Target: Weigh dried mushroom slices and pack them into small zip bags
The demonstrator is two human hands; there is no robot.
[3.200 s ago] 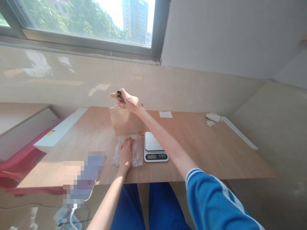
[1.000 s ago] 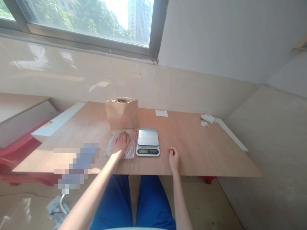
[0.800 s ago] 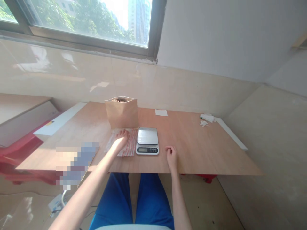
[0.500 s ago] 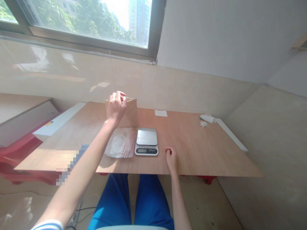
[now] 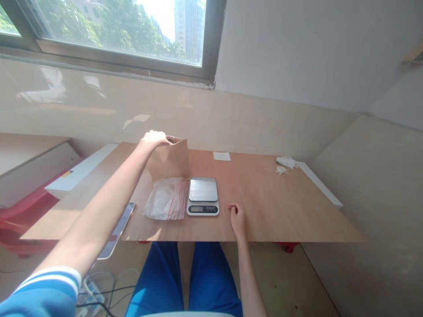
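Observation:
A brown paper bag (image 5: 173, 159) stands upright at the back of the wooden table (image 5: 264, 198). My left hand (image 5: 154, 138) reaches over its open top, and the fingers dip inside out of sight. In front of the bag lies a stack of clear zip bags with red strips (image 5: 166, 201). A small digital scale (image 5: 202, 196) sits just right of that stack. My right hand (image 5: 235, 214) rests on the table near the front edge, right of the scale, with fingers curled and nothing visible in them.
A phone (image 5: 116, 230) lies at the table's front left edge. A white paper slip (image 5: 221, 156) and crumpled white bits (image 5: 284, 164) lie along the back. White boards (image 5: 81, 169) flank the table. Cables (image 5: 95, 290) run on the floor.
My left hand left the zip bags, rose to the paper bag's top and now reaches into it. My right hand came back from the bag and has stayed on the table.

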